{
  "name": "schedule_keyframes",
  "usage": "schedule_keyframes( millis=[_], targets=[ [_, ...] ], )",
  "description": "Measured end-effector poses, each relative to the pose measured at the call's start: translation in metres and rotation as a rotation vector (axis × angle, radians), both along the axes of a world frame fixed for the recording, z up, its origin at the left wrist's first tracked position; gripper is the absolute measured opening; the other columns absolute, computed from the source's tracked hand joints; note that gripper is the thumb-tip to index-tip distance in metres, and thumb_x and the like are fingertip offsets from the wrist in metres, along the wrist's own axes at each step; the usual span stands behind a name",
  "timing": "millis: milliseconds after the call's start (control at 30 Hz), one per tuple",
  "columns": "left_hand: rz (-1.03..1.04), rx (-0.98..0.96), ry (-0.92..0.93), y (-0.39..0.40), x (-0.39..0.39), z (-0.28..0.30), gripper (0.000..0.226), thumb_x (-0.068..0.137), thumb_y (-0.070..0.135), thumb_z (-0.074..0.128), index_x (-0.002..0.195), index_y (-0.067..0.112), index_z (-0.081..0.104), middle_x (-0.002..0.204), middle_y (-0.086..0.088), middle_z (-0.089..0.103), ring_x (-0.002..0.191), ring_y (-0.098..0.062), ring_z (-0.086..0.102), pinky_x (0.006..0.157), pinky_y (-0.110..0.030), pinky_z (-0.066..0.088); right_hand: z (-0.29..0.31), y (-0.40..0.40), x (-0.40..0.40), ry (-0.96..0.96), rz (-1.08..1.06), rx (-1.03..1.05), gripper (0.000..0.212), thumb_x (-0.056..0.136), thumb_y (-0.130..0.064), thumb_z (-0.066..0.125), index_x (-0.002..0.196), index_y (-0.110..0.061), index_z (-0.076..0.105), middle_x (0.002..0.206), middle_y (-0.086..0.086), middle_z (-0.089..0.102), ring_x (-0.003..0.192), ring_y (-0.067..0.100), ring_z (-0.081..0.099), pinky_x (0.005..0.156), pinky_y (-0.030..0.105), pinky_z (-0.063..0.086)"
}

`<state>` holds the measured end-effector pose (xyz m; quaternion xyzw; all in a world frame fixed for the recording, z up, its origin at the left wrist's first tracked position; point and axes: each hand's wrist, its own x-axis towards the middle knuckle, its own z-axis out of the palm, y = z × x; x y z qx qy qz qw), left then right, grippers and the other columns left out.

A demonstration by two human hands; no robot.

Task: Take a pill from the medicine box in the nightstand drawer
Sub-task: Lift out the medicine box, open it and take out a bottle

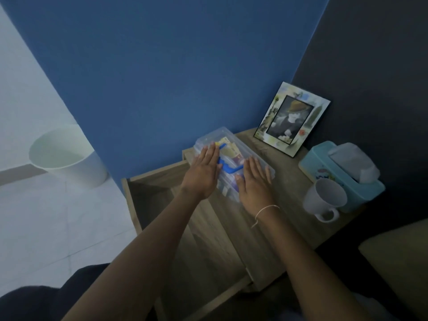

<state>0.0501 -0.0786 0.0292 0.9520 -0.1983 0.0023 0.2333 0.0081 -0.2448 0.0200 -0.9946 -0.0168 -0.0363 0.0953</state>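
A clear plastic medicine box [228,144] with a blue handle [228,168] on its lid lies on the wooden nightstand top [284,181], near its left edge. Packets show through the lid. My left hand [203,172] rests flat on the box's left side, fingers together and stretched out. On the box's right near corner lies my right hand [254,181], also flat, with a thin cord bracelet at the wrist. Neither hand grips the box. Below them the nightstand drawer [148,200] stands pulled out, and its inside looks dark.
A framed photo [290,119] leans against the wall at the back of the nightstand. A light blue tissue box [324,167] and a white mug [324,200] stand at the right. A white bin [67,156] sits on the tiled floor to the left.
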Motion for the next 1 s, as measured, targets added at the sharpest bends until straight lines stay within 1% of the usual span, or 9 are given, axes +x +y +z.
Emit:
schedule_keyframes(
  millis=[133,333,433,533,633,700,867,933,1000],
  targets=[
    [0.007,0.020,-0.010,-0.002,0.012,-0.002,0.055,0.104,0.030,0.021,0.152,0.007,0.005,0.162,-0.008,0.001,0.150,-0.023,-0.001,0.123,-0.036,0.006,-0.002,0.000,0.011,-0.025,-0.023,-0.004,0.059,0.100,-0.038,0.018,0.149,-0.006,0.011,0.161,0.010,0.007,0.148,0.017,-0.001,0.113,0.034,-0.016],
    [0.004,-0.020,-0.005,-0.002,0.017,-0.008,0.056,0.104,0.031,0.021,0.152,0.009,0.003,0.163,-0.007,0.000,0.150,-0.021,-0.002,0.123,-0.036,0.007,-0.002,0.002,0.013,-0.042,-0.031,-0.035,0.061,0.099,-0.040,0.017,0.149,-0.006,0.010,0.160,0.011,0.008,0.148,0.019,0.000,0.116,0.039,-0.011],
    [0.011,-0.091,-0.015,-0.002,0.012,-0.013,0.057,0.104,0.031,0.023,0.152,0.008,0.003,0.162,-0.007,0.000,0.150,-0.020,-0.001,0.123,-0.039,0.008,-0.001,0.002,0.012,-0.047,-0.030,-0.018,0.060,0.100,-0.038,0.019,0.149,-0.006,0.011,0.160,0.011,0.009,0.148,0.019,0.001,0.118,0.040,-0.009],
    [0.055,-0.171,-0.017,0.001,-0.006,-0.026,0.059,0.103,0.032,0.027,0.152,0.010,0.004,0.162,-0.005,0.002,0.150,-0.017,0.001,0.123,-0.034,0.007,-0.001,0.003,0.012,-0.047,-0.033,-0.017,0.059,0.100,-0.038,0.019,0.149,-0.006,0.011,0.160,0.011,0.009,0.148,0.019,0.002,0.119,0.041,-0.007],
    [0.089,-0.143,0.023,0.007,-0.021,-0.042,0.058,0.103,0.035,0.025,0.152,0.012,0.004,0.162,-0.004,0.001,0.150,-0.015,0.000,0.120,-0.030,0.002,0.001,0.003,0.012,-0.039,-0.033,-0.019,0.060,0.100,-0.038,0.019,0.149,-0.006,0.010,0.160,0.011,0.008,0.148,0.019,0.002,0.118,0.041,-0.008],
    [0.123,-0.133,0.082,0.009,-0.027,-0.048,0.057,0.103,0.037,0.023,0.152,0.015,0.003,0.162,-0.002,0.000,0.150,-0.016,-0.002,0.120,-0.032,0.002,0.003,0.004,0.011,-0.033,-0.033,-0.011,0.059,0.100,-0.037,0.020,0.149,-0.005,0.010,0.160,0.011,0.008,0.148,0.020,0.002,0.119,0.042,-0.007],
    [0.212,-0.237,0.176,0.008,-0.028,-0.049,0.057,0.103,0.037,0.021,0.152,0.011,0.007,0.162,-0.006,0.004,0.150,-0.018,0.000,0.123,-0.035,0.005,0.004,0.004,0.011,-0.032,-0.038,-0.024,0.059,0.100,-0.037,0.020,0.149,-0.006,0.009,0.161,0.011,0.008,0.148,0.020,0.002,0.120,0.042,-0.005],
    [0.221,-0.282,0.195,0.006,-0.025,-0.048,0.057,0.103,0.039,0.022,0.152,0.012,0.011,0.162,-0.006,0.009,0.150,-0.017,0.005,0.124,-0.038,0.010,0.003,0.005,0.011,-0.039,-0.042,-0.016,0.059,0.100,-0.038,0.020,0.150,-0.007,0.010,0.161,0.011,0.008,0.148,0.020,0.002,0.119,0.041,-0.006],
    [0.220,-0.312,0.199,0.003,-0.022,-0.047,0.057,0.103,0.040,0.022,0.152,0.013,0.014,0.162,-0.005,0.014,0.150,-0.017,0.010,0.123,-0.037,0.014,0.002,0.005,0.010,-0.049,-0.046,-0.016,0.059,0.100,-0.038,0.020,0.150,-0.007,0.010,0.160,0.011,0.009,0.148,0.020,0.002,0.119,0.041,-0.006]
  ],
)
